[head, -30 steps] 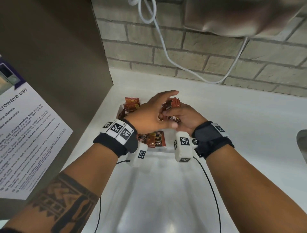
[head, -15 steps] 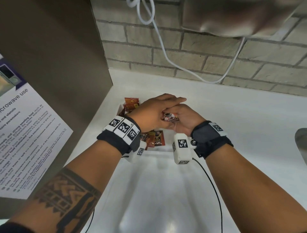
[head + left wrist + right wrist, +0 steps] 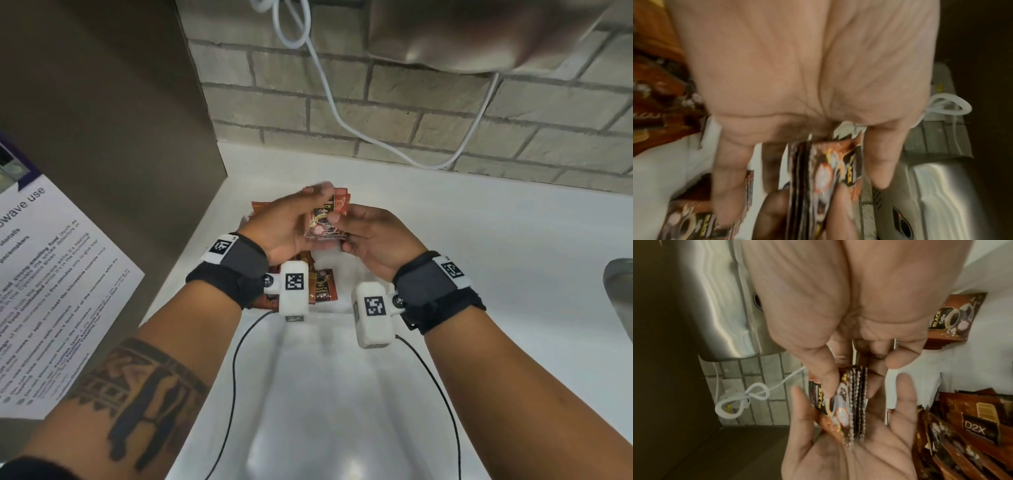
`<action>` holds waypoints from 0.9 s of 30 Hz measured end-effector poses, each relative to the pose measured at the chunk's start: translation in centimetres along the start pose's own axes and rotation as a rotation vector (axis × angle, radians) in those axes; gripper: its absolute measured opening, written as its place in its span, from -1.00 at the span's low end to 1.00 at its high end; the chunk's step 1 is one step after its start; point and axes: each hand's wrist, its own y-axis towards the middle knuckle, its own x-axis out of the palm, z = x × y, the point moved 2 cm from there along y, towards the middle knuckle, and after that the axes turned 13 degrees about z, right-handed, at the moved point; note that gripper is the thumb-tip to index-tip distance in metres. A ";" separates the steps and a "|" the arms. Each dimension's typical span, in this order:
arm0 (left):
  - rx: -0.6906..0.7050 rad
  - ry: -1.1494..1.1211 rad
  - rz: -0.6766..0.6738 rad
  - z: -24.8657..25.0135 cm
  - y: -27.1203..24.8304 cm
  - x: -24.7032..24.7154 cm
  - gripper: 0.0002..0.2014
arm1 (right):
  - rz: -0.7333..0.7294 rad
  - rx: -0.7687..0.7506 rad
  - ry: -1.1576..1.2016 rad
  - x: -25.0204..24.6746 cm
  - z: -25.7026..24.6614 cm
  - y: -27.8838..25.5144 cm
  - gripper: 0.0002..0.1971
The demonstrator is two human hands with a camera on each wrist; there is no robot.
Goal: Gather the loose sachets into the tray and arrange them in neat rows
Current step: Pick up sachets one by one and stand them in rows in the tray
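Note:
A stack of several brown and red coffee sachets (image 3: 327, 219) stands upright above the white tray (image 3: 329, 257). My right hand (image 3: 356, 229) pinches it between thumb and fingers; the wrist view shows the serrated edges of the stack (image 3: 855, 404) lined up. My left hand (image 3: 301, 212) lies against the stack's left side and top with straight fingers, palm towards it. In the left wrist view the stack (image 3: 824, 175) sits between my straight left fingers. More sachets (image 3: 322, 286) lie loose in the tray under my wrists, and others (image 3: 962, 426) lean together in a pile.
A brown cabinet side with a printed notice (image 3: 51, 291) walls off the left. Behind is a brick wall with a white cable (image 3: 342, 116) and a steel appliance (image 3: 479, 31) overhead. A sink edge (image 3: 620, 294) shows at the right. One sachet (image 3: 955, 319) lies apart on white.
Both hands have lifted the stack off the tray and tipped it upright. My left hand, which lay over the top of it, has turned its palm towards the side.

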 end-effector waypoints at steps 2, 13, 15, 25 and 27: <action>-0.010 0.006 -0.066 -0.5 -0.2 0.4 -0.56 | -0.001 -0.047 -0.031 0.3 0.3 0.1 -0.70; 0.111 -0.061 0.143 -0.7 0.9 -2.1 -0.64 | 0.217 -0.015 -0.571 -1.0 2.7 0.4 -0.84; 0.131 -0.047 0.151 -0.8 1.0 -2.4 -0.63 | 0.082 0.072 -0.954 -0.7 4.2 1.3 -0.74; 0.051 -0.027 0.159 -1.5 1.0 -3.5 -0.70 | 0.055 0.340 -1.285 0.5 7.2 4.2 -0.64; 0.043 -0.016 0.162 -1.5 1.0 -3.7 -0.72 | -0.006 0.390 -1.301 0.6 7.1 4.0 -0.65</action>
